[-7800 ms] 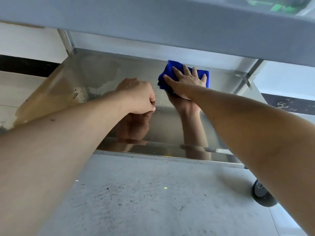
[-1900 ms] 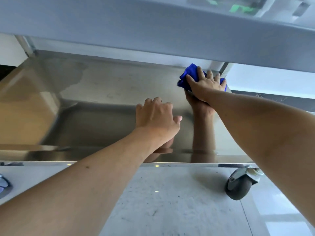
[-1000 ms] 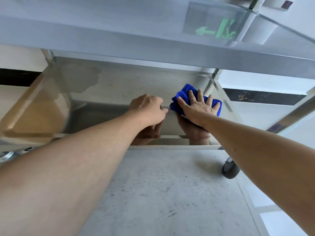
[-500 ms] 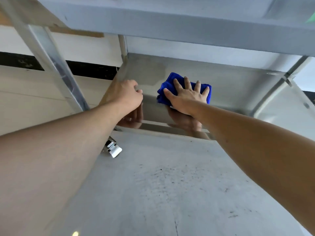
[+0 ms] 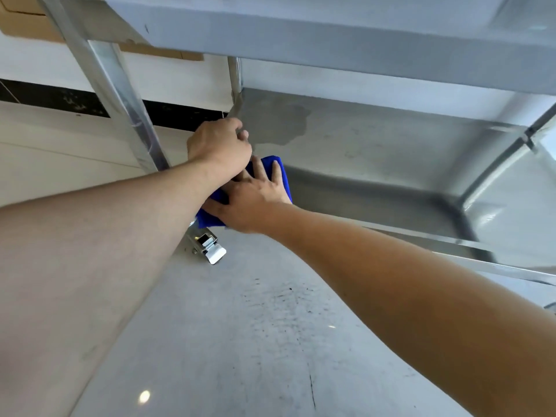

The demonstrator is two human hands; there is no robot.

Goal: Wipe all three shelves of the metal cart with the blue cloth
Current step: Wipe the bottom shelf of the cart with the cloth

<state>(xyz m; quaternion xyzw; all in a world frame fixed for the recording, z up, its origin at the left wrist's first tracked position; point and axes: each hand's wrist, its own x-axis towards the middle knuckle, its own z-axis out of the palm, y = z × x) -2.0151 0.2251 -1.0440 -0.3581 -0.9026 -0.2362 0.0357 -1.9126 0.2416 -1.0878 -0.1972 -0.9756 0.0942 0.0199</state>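
Note:
The blue cloth [image 5: 285,181] lies bunched at the near left corner of the cart's bottom shelf [image 5: 379,158]. My right hand [image 5: 251,201] presses flat on the cloth with its fingers spread and straight. My left hand [image 5: 219,144] sits just beyond it at the shelf's left edge, fingers curled into a fist, and nothing shows in it. My left forearm crosses over part of the cloth and hides it. A darker wet patch [image 5: 279,121] marks the shelf's far left corner.
The shelf above [image 5: 331,40] hangs low over the bottom shelf. A slanted metal cart post [image 5: 120,94] stands at the left. A shiny caster brake [image 5: 212,249] sticks out below the near left corner. Speckled grey floor [image 5: 240,341] fills the foreground.
My right hand has slid the cloth left and nearer, into the shelf's near left corner. My left hand stayed at the left edge, now just above the cloth. The view shifted right.

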